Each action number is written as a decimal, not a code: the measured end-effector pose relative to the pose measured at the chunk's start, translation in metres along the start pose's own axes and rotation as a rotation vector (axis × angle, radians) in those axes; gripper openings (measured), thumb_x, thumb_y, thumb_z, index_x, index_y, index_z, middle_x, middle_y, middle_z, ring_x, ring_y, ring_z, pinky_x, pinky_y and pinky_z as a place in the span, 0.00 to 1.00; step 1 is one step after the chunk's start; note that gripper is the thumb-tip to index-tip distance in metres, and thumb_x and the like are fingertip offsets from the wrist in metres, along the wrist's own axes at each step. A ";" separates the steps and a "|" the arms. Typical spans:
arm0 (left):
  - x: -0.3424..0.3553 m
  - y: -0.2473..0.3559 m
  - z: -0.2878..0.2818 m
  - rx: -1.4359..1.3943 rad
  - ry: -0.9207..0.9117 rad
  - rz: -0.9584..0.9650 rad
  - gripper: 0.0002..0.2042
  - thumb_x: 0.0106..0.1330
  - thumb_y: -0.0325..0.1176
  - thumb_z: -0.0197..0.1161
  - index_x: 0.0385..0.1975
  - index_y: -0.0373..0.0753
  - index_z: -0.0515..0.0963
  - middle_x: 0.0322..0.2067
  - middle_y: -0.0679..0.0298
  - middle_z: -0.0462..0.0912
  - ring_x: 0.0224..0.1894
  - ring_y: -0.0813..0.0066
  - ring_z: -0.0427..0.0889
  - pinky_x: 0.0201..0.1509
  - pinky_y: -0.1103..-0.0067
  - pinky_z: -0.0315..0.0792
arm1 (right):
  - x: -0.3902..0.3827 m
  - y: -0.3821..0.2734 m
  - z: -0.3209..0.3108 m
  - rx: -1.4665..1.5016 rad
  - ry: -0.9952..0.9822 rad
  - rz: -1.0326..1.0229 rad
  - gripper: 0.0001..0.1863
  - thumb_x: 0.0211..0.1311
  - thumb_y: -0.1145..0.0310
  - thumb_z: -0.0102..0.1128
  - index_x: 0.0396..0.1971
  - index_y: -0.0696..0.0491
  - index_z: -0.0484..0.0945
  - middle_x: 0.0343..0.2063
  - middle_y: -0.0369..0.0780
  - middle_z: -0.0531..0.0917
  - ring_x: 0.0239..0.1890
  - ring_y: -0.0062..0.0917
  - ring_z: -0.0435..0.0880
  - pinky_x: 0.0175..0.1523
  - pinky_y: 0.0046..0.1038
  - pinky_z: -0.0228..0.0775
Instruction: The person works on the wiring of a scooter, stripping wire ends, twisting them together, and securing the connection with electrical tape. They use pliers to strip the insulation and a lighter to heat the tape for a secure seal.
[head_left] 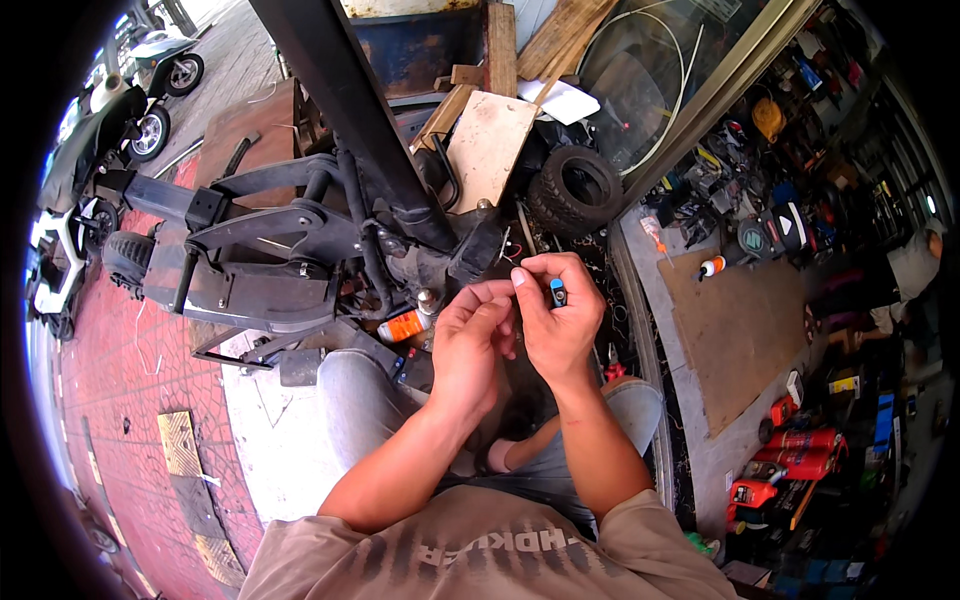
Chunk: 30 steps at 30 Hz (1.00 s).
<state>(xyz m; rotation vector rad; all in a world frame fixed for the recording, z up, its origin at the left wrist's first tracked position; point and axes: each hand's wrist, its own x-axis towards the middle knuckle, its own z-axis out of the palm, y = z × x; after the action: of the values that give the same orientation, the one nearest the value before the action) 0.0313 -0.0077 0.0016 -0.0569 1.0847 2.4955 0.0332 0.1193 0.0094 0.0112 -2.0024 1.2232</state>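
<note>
My left hand (468, 340) and my right hand (560, 330) meet just below a dark housing (472, 252) on a black steel frame, where thin wires (512, 250) stick out. Curled fingers of my right hand grip a small blue-handled tool (558, 292); its thumb and forefinger nearly touch my left fingertips. My left fingers are pinched, and whatever is between them is too small to name. An orange-labelled bottle (404, 325) lies left of my hands, beside the frame's lower parts.
Black post (355, 110) rises ahead; scooter chassis (250, 280) spreads left, parked scooters (150, 133) beyond. A tyre (548, 205), boards (480, 145) and glass door (650, 90) stand ahead. Right: cardboard (730, 330), red extinguishers (800, 460), clutter, another person (915, 270).
</note>
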 end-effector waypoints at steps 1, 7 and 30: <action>-0.004 0.001 -0.004 0.064 -0.005 0.035 0.10 0.83 0.28 0.61 0.56 0.32 0.83 0.33 0.71 0.81 0.31 0.84 0.75 0.35 0.82 0.71 | 0.002 0.000 0.001 0.000 -0.002 -0.019 0.06 0.67 0.81 0.75 0.41 0.59 0.87 0.37 0.42 0.90 0.41 0.33 0.91 0.48 0.33 0.82; -0.026 0.037 -0.004 0.642 -0.122 0.514 0.07 0.80 0.22 0.68 0.53 0.34 0.84 0.38 0.71 0.83 0.35 0.87 0.76 0.39 0.84 0.70 | 0.005 0.011 -0.002 0.092 -0.056 -0.009 0.12 0.66 0.81 0.77 0.48 0.58 0.90 0.39 0.40 0.91 0.38 0.25 0.89 0.43 0.28 0.79; 0.052 0.108 0.025 1.772 -0.533 1.233 0.08 0.55 0.27 0.79 0.35 0.40 0.89 0.69 0.57 0.83 0.79 0.44 0.71 0.77 0.49 0.66 | 0.014 0.018 -0.038 0.420 -0.186 0.441 0.05 0.71 0.75 0.71 0.42 0.59 0.88 0.28 0.32 0.87 0.29 0.13 0.79 0.36 0.22 0.73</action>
<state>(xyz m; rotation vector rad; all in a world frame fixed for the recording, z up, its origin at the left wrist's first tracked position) -0.0553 -0.0370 0.0835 1.9901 2.9460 0.8583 0.0394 0.1631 0.0135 -0.1194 -1.9233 1.9736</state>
